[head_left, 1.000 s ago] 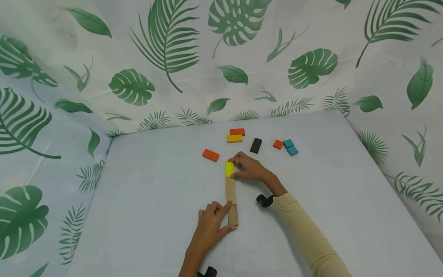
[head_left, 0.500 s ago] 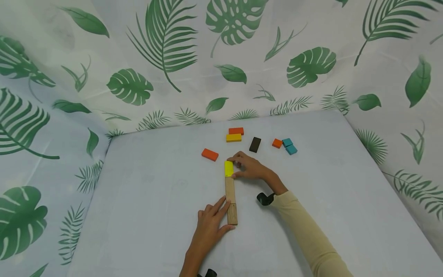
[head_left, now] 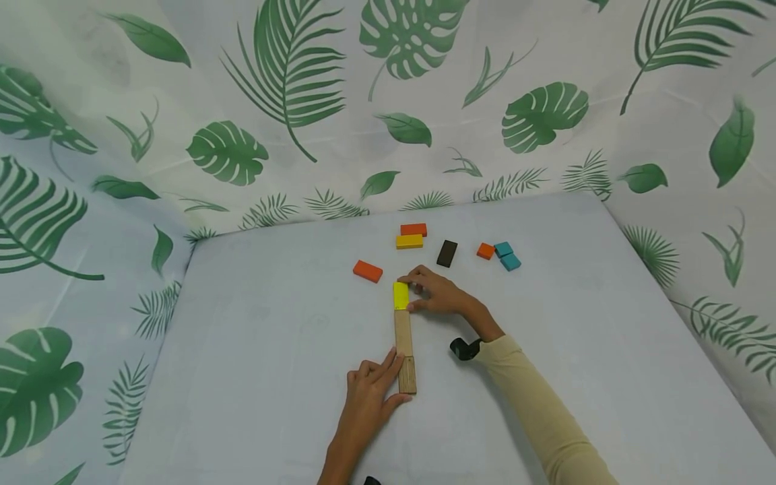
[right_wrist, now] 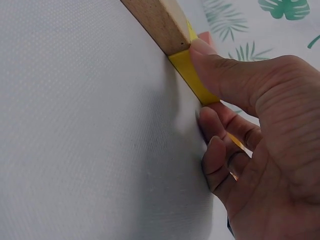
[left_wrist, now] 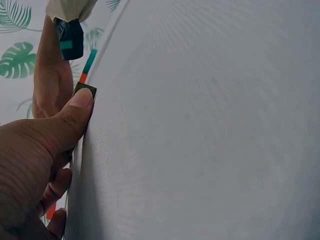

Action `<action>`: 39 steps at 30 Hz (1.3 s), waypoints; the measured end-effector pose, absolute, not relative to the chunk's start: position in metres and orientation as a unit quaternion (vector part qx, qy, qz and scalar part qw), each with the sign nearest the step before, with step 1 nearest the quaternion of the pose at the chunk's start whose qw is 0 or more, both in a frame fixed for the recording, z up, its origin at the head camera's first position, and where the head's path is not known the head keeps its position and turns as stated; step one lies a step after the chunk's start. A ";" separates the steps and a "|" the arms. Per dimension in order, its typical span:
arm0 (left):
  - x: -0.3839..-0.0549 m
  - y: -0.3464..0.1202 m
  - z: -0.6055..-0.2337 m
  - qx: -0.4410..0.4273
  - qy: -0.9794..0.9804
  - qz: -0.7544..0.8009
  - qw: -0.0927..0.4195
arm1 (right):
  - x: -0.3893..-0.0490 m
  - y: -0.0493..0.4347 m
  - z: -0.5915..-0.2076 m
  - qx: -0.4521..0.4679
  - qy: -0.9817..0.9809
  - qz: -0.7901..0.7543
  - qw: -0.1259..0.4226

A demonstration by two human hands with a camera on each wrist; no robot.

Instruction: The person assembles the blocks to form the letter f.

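Observation:
A straight row of blocks lies on the white table, pointing away from me in the head view. At its far end is a bright yellow block (head_left: 401, 296), pinched between the thumb and index finger of my right hand (head_left: 442, 294). A long light wooden block (head_left: 403, 331) meets it end to end; the right wrist view shows that wooden block (right_wrist: 157, 25) against the yellow block (right_wrist: 192, 77) beside my thumb. The nearest wooden block (head_left: 409, 377) is held by my left hand (head_left: 366, 399), thumb at its near end, index finger by the joint.
Beyond the row lie an orange block (head_left: 368, 271), another orange block (head_left: 413, 230) beside a darker yellow block (head_left: 409, 242), and a dark brown block (head_left: 447, 253). Farther right are a small orange block (head_left: 486, 251) and two blue blocks (head_left: 506, 256). Leaf-patterned cloth (head_left: 339, 155) rises behind the table.
My left fingers shift slightly along the side of the wooden blocks near the joint. The right hand stays on the yellow block, and the row keeps its place.

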State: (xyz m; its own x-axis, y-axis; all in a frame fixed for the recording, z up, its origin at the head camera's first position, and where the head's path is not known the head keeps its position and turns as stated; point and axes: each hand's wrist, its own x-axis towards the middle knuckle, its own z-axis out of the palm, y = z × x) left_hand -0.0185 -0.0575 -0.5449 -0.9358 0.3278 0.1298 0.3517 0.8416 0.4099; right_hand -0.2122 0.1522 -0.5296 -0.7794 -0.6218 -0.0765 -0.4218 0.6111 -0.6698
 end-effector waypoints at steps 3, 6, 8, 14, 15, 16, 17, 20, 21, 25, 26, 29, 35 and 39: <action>-0.018 -0.057 -0.545 -0.177 -0.957 -0.225 0.034 | -0.212 0.152 -0.530 -0.290 0.888 -0.323 0.152; -0.018 -0.056 -0.545 -0.177 -0.956 -0.231 0.040 | -0.212 0.151 -0.531 -0.286 0.889 -0.323 0.152; -0.017 -0.055 -0.545 -0.174 -0.956 -0.232 0.040 | -0.212 0.151 -0.531 -0.285 0.888 -0.327 0.153; -0.013 -0.053 -0.545 -0.164 -0.957 -0.232 0.055 | -0.213 0.151 -0.531 -0.280 0.888 -0.330 0.157; -0.012 -0.053 -0.544 -0.164 -0.957 -0.232 0.059 | -0.213 0.151 -0.531 -0.280 0.887 -0.331 0.158; -0.012 -0.053 -0.544 -0.163 -0.957 -0.232 0.062 | -0.213 0.151 -0.532 -0.279 0.887 -0.332 0.158; -0.011 -0.053 -0.544 -0.163 -0.957 -0.233 0.064 | -0.213 0.151 -0.532 -0.279 0.888 -0.330 0.158; -0.011 -0.053 -0.544 -0.163 -0.957 -0.231 0.066 | -0.213 0.151 -0.532 -0.279 0.888 -0.329 0.158; -0.011 -0.053 -0.544 -0.163 -0.957 -0.230 0.065 | -0.213 0.151 -0.532 -0.279 0.888 -0.330 0.158; -0.012 -0.053 -0.543 -0.164 -0.959 -0.223 0.065 | -0.212 0.151 -0.530 -0.280 0.886 -0.333 0.158; -0.012 -0.053 -0.543 -0.163 -0.959 -0.221 0.065 | -0.212 0.151 -0.530 -0.282 0.886 -0.334 0.156; -0.012 -0.053 -0.542 -0.162 -0.960 -0.220 0.061 | -0.212 0.152 -0.530 -0.286 0.883 -0.338 0.155; -0.013 -0.053 -0.542 -0.164 -0.961 -0.212 0.065 | -0.213 0.152 -0.532 -0.299 0.881 -0.337 0.146; -0.014 -0.054 -0.543 -0.166 -0.961 -0.210 0.074 | -0.213 0.153 -0.532 -0.299 0.882 -0.335 0.145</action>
